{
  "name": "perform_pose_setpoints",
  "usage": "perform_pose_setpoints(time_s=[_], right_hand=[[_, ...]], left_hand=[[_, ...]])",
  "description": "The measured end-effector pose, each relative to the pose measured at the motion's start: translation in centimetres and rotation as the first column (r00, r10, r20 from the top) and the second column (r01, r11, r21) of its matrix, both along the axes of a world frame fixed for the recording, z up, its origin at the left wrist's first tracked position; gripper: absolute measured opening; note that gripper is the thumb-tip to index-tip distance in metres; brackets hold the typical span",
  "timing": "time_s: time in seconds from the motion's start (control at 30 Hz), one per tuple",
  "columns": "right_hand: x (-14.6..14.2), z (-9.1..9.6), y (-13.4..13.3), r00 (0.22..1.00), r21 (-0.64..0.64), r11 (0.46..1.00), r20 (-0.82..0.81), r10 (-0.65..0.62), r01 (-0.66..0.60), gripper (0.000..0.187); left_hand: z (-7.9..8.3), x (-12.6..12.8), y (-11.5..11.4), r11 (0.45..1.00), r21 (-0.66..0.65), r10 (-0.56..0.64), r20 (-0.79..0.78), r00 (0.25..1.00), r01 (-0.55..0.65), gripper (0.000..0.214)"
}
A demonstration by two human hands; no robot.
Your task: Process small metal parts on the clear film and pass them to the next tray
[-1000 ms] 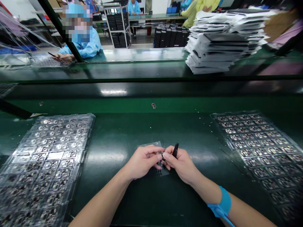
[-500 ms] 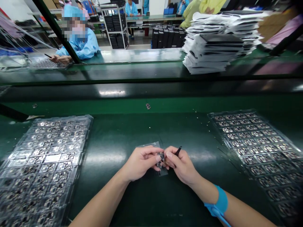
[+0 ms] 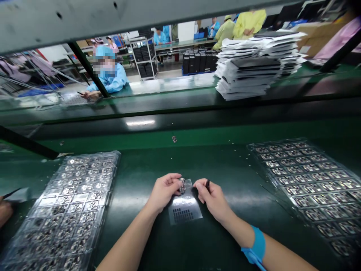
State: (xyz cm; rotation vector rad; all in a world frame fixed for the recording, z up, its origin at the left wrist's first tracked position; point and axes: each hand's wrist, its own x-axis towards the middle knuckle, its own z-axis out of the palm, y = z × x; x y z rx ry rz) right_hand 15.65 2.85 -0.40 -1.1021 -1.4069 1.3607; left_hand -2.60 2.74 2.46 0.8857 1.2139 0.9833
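Between the thumb and fingers of my left hand (image 3: 165, 192) is a small circuit board (image 3: 182, 186), partly covered by the fingers. My right hand (image 3: 213, 196) pinches dark tweezers (image 3: 208, 184); their tips are too small to make out. A clear plastic sheet (image 3: 196, 211) lies on the green bench under and between my hands. Rows of small black stickers (image 3: 182, 214) fill its lower part. A blue wrist strap (image 3: 256, 244) circles my right wrist.
Clear trays of circuit boards stand left (image 3: 115, 165) and right (image 3: 258, 146). A loose board (image 3: 174, 139) lies ahead. At the left edge is another person's hand (image 3: 5, 212). Beyond the ledge are a stack of white sheets (image 3: 245, 81) and a seated co-worker (image 3: 117, 77).
My hands have moved apart, the right one away from the board. More of the sheet and its black stickers now shows. The camera has tilted up, bringing a grey beam into view.
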Motion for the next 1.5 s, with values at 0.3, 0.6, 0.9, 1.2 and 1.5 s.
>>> perform_pose_setpoints(time_s=[0.3,0.6,0.9,1.2,1.5], right_hand=[[0.0,0.7,0.8,0.987,0.143,0.99,0.157,-0.017,-0.006,0.038],[-0.4,0.2,0.9,0.986,0.188,0.982,0.167,-0.019,-0.013,0.038],[-0.4,0.3,1.0,0.988,0.204,0.979,0.149,-0.032,0.0,0.038],[0.1,0.4,1.5,0.986,0.196,0.974,0.096,-0.136,0.115,0.034],[0.7,-0.2,1.8,0.993,0.053,0.994,0.055,-0.101,0.098,0.025]], left_hand=[[2.7,-7.4,12.7,0.93,0.21,0.369,-0.539,0.758,-0.303,0.034],[1.5,-3.6,18.2,0.964,0.184,0.249,-0.88,0.403,-0.193,0.024],[1.9,-0.5,19.2,0.965,0.162,0.243,-0.843,0.48,-0.206,0.026],[2.9,2.2,5.0,0.986,0.152,0.115,-0.371,0.922,-0.062,0.034],[0.8,3.0,-1.9,0.993,-0.105,0.071,0.121,0.99,-0.058,0.037]])
